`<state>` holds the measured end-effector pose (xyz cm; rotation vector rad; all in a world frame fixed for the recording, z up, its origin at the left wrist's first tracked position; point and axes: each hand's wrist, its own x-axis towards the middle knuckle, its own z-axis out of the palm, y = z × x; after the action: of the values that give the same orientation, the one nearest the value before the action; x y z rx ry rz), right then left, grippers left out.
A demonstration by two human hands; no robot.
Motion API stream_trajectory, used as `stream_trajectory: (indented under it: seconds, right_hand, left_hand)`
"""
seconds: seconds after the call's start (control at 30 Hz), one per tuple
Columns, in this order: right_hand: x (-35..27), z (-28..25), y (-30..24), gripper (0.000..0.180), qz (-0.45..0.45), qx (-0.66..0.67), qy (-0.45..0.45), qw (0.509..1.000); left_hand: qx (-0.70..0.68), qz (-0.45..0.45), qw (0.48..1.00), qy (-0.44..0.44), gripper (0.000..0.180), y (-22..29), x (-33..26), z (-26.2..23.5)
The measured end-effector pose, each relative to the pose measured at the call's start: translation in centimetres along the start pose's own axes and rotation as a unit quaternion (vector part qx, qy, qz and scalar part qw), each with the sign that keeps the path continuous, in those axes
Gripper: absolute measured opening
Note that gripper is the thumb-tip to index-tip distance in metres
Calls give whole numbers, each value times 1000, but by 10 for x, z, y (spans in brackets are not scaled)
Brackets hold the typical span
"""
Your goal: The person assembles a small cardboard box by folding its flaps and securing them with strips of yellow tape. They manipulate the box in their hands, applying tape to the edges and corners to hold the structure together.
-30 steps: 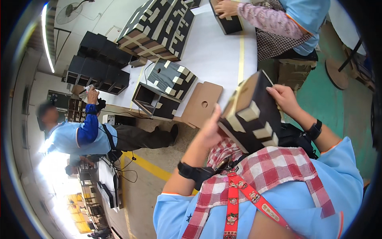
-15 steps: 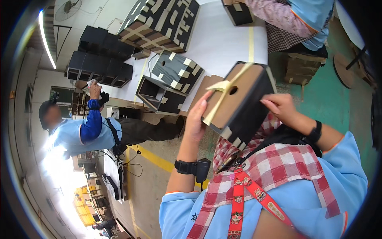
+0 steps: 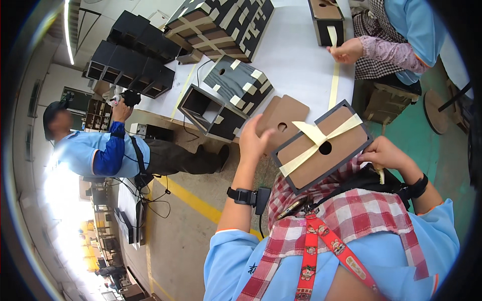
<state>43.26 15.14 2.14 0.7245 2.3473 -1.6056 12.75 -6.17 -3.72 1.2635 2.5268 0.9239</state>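
One black-edged box (image 3: 336, 150) with one round hole is over the person's lap, masking tape (image 3: 342, 128) across it. Left hand (image 3: 255, 139) is just left, spread wide and empty; right hand (image 3: 385, 153)'s curled at the right edge, can't tell if gripping. Farther off: one brown panel (image 3: 292, 111), two taped boxes (image 3: 241, 83).

Small printing shows on the red lanyard (image 3: 310, 246), the landmark here. Its right strap carries a pale, elongated panel (image 3: 354, 265) with markings too small to make out. On its left strap, near the lower end, a line of light lettering (image 3: 304, 291) sits below a cartoon figure (image 3: 307, 274), likewise too small to read surely. To the left of the lanyard, a dark written character (image 3: 252, 268) stands on the light-blue shirt (image 3: 228, 261), partly distorted by its folds.
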Motion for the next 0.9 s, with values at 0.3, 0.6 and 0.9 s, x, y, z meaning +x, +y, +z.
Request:
stream_trajectory:
  seconds: [0.3,0.6,0.9]
  right_hand:
    - [0,-10,1,25,-8,51,24,998]
    - [-2,-11,1,26,-31,21,18,999]
    - [10,-50,-21,21,-234,-105,253,933]
  left_hand:
    - [173,85,978,-77,79,-8,-18,29]
    - [208,-1,975,-81,91,-15,-6,1]
    - [-114,-8,993,15,43,51,-22,-36]
